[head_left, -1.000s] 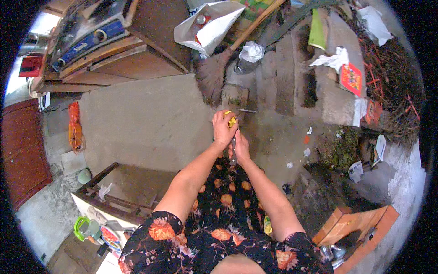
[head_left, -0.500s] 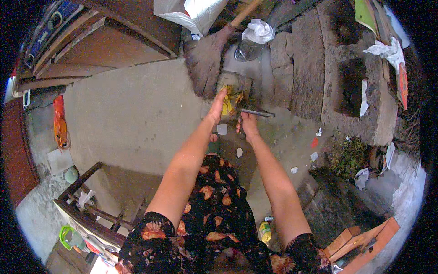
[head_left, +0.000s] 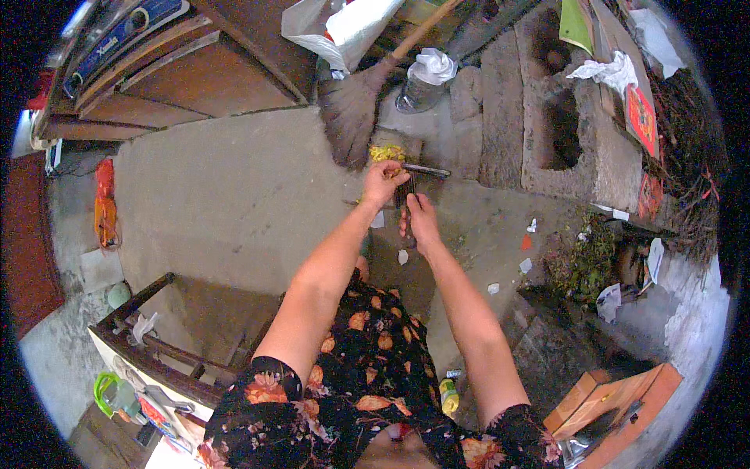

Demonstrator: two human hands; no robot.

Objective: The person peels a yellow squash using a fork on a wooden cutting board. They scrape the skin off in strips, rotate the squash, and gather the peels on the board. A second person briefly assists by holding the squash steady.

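Observation:
My right hand (head_left: 423, 220) is closed round the handle of a dark-bladed tool (head_left: 426, 170), whose long narrow edge points to the right. What kind of tool it is, I cannot tell. The curled fingers of my left hand (head_left: 380, 183) pinch at the left end of that dark edge. Just beyond them, a heap of yellow pieces (head_left: 387, 152) lies on a low brownish block (head_left: 414, 145) on the floor. My left hand partly covers the heap.
Beyond the block lean a broom (head_left: 353, 113) and a clear container topped with a white bag (head_left: 434, 67). A rough stove-like ledge (head_left: 504, 117) runs along the right. A dark wooden frame (head_left: 160, 289) stands at left. Paper scraps dot the concrete floor (head_left: 226, 180).
My left hand has gone from flat, stretched fingers to a pinch at the tool. The tool has shifted left and away from me, its handle now showing below the blade.

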